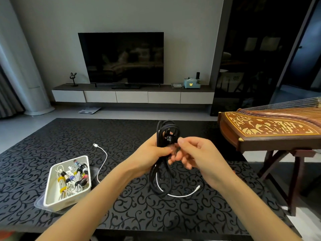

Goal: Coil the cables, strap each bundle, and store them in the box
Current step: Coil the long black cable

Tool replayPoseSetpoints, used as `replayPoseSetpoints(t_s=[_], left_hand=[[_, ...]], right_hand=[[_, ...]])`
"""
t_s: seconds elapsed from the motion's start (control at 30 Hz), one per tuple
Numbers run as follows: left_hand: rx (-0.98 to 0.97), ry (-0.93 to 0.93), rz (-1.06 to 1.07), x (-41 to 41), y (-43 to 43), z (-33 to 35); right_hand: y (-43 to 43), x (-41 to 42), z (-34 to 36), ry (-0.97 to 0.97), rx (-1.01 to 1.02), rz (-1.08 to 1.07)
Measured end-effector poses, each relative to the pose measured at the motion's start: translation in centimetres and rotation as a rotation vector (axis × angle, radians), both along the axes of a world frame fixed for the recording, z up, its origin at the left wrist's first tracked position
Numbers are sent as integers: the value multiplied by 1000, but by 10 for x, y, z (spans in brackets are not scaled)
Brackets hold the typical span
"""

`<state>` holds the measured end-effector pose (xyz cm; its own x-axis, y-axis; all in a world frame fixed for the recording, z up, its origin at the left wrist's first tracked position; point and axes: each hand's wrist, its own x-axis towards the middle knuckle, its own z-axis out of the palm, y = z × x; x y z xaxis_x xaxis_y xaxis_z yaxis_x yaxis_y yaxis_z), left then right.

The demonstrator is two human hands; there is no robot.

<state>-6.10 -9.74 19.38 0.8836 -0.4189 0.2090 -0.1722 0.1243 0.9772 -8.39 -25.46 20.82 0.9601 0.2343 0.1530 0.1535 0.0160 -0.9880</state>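
I see the left hand [151, 153] gripping the black coil [162, 173] round its middle, fingers [165, 150] curled tight. The coil is held upright over mid-worktop [121, 136]; its lower loops hang at 6 o'clock, and I can't tell if they touch the surface. The right hand [196, 153] pinches the plug [169, 137] at the coil's 12 o'clock with thumb and forefinger, other fingers loosely curled. A white cable [180, 195] lies under the coil's bottom, trailing to 4 o'clock. A second cable [103, 159] lies loose at the hands' 9 o'clock. The box [50, 193] is at 8 o'clock with strapped bundles [71, 180] inside. A zither [269, 126] sits at 2 o'clock.
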Motion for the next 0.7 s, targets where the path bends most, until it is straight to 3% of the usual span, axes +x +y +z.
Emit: replayPoseSetpoints(t_s=[0.17, 0.27, 0.43, 0.57, 0.7], left_hand=[[-102, 192, -28, 3, -4, -9], [-132, 287, -37, 6, -7, -13], [-268, 581, -77, 9, -8, -11], [-494, 779, -168, 9, -5, -9], [-648, 822, -239, 8, -8, -17]], right_hand=[[2, 3, -11, -381, -266, -176], [2, 8, -18, -466, -451, -239], [3, 15, -24, -614, -528, -342], [-5, 16, -31, -600, -456, -256], [-14, 13, -45, -951, -592, -307]])
